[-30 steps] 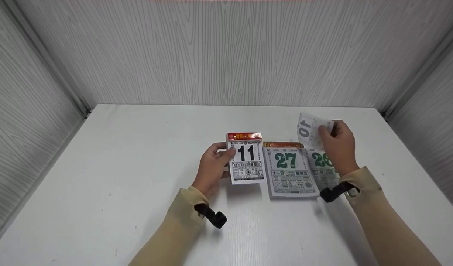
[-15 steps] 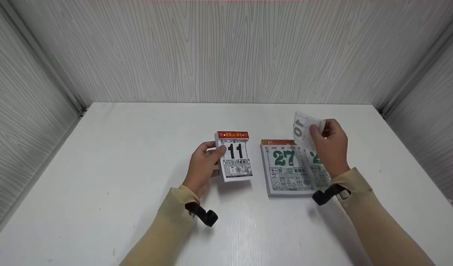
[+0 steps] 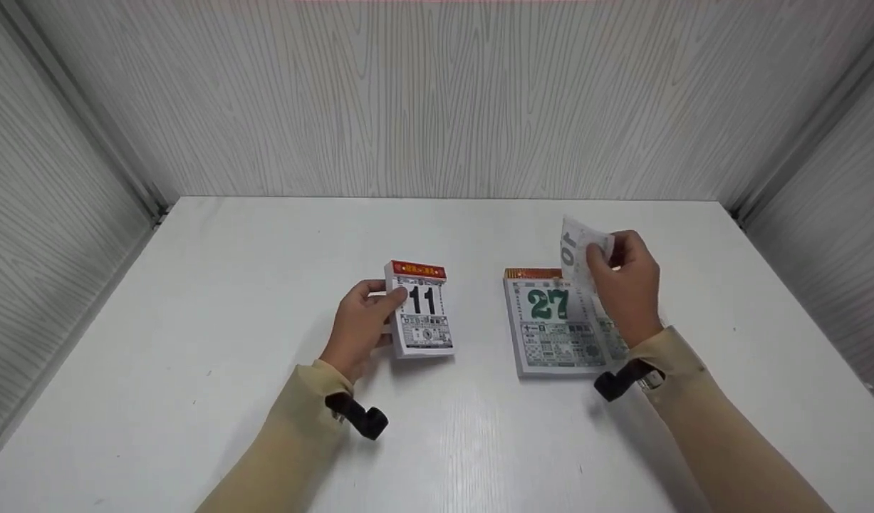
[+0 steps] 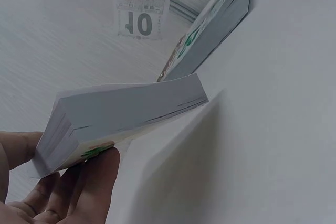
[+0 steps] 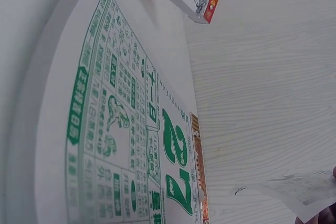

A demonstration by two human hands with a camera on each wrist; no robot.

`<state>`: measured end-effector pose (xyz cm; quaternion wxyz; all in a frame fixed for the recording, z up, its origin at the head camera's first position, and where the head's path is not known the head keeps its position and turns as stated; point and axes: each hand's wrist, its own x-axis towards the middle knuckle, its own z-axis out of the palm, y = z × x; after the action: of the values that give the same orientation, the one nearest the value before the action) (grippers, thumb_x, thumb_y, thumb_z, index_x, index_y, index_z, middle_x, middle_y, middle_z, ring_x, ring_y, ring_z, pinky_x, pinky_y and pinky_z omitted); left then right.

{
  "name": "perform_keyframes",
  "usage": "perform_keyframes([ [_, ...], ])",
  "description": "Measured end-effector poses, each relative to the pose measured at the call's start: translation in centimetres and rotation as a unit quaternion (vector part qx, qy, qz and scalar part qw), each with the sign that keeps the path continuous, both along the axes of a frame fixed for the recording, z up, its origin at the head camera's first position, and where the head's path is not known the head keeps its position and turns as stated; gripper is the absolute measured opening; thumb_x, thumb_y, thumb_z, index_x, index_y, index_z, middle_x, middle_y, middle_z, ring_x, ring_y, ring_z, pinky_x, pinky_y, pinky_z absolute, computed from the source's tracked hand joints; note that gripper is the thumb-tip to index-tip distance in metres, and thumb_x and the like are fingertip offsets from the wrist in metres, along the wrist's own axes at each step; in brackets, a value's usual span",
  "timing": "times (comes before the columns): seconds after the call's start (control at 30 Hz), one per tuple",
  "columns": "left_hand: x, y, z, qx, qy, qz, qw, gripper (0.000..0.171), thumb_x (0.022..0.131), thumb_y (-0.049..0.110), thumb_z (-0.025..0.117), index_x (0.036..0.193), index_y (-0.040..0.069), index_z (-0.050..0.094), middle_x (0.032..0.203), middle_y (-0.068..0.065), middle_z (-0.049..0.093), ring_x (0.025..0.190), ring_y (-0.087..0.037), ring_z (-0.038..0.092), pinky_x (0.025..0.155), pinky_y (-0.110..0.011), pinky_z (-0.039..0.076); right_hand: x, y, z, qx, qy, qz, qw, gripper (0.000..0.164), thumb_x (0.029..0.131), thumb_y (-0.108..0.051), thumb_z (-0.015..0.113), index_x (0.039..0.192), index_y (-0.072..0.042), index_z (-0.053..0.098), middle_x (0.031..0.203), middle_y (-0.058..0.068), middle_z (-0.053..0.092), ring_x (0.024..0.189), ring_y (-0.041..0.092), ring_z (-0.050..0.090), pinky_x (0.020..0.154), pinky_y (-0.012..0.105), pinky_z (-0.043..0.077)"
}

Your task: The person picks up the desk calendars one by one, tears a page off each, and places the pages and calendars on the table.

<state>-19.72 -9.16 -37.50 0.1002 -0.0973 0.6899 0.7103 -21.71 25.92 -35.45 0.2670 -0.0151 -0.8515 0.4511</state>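
Note:
A small tear-off calendar [image 3: 424, 317] with a red header and a black 11 is raised off the table. My left hand [image 3: 358, 324] grips it by its left side, thumb on the front page. In the left wrist view, the calendar's thick page edge [image 4: 126, 106] faces the camera. My right hand [image 3: 630, 285] pinches a thin loose calendar sheet [image 3: 573, 246] bearing a 10. Below that sheet lies a larger tear-off calendar [image 3: 550, 342] with a green 27 and an orange header. Another green-printed sheet [image 3: 612, 342] is at its right, largely hidden by the right hand.
Everything is over a white table [image 3: 266, 263]. Grey wood-grain panels [image 3: 437, 100] stand behind it and at both sides. Dark camera mounts [image 3: 365, 420] stick out from both wrists.
My left hand has carried the small calendar leftward, away from the larger one, and it is now tilted slightly. My right hand has shifted a little left with the 10 sheet.

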Motion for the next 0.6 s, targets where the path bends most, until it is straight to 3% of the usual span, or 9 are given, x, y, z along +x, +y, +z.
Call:
perform_keyframes([
  [0.23, -0.5, -2.3, -0.6, -0.032, -0.027, -0.002, 0.9991, 0.045, 0.104, 0.036, 0.063, 0.141, 0.014, 0.051, 0.128, -0.01, 0.067, 0.102, -0.021, 0.071, 0.08, -0.032, 0.058, 0.2, -0.6, -0.1, 0.008, 0.022, 0.019, 1.0, 0.019, 0.103, -0.018, 0.062, 0.11, 0.0, 0.061, 0.092, 0.005, 0.061, 0.081, 0.015, 0.053, 0.065, 0.021, 0.041],
  [0.4, -1.1, -3.6, -1.0, -0.055, -0.04, -0.006, 0.9977, 0.047, 0.104, 0.035, 0.063, 0.143, 0.011, 0.05, 0.128, -0.012, 0.067, 0.1, -0.02, 0.07, 0.077, -0.028, 0.057, 0.4, -1.2, -0.1, 0.007, 0.013, 0.023, 1.0, 0.021, 0.103, -0.022, 0.062, 0.11, -0.002, 0.061, 0.094, 0.007, 0.063, 0.081, 0.016, 0.054, 0.068, 0.022, 0.042],
  [0.53, -1.4, -4.2, -1.3, -0.103, -0.039, -0.011, 0.9939, 0.048, 0.103, 0.03, 0.063, 0.143, 0.007, 0.05, 0.129, -0.014, 0.065, 0.104, -0.02, 0.068, 0.079, -0.027, 0.055, 0.4, -1.7, -0.2, 0.008, -0.002, 0.024, 1.0, 0.022, 0.103, -0.023, 0.063, 0.111, -0.003, 0.061, 0.096, 0.006, 0.063, 0.082, 0.016, 0.054, 0.068, 0.023, 0.043],
  [0.6, -1.4, -4.4, -1.3, -0.15, -0.029, -0.018, 0.9881, 0.05, 0.102, 0.029, 0.065, 0.144, 0.005, 0.05, 0.129, -0.014, 0.063, 0.106, -0.021, 0.066, 0.083, -0.028, 0.054, 0.4, -2.0, -0.3, 0.009, -0.006, 0.026, 1.0, 0.021, 0.103, -0.023, 0.063, 0.111, -0.003, 0.061, 0.096, 0.006, 0.064, 0.082, 0.016, 0.055, 0.068, 0.023, 0.043],
])
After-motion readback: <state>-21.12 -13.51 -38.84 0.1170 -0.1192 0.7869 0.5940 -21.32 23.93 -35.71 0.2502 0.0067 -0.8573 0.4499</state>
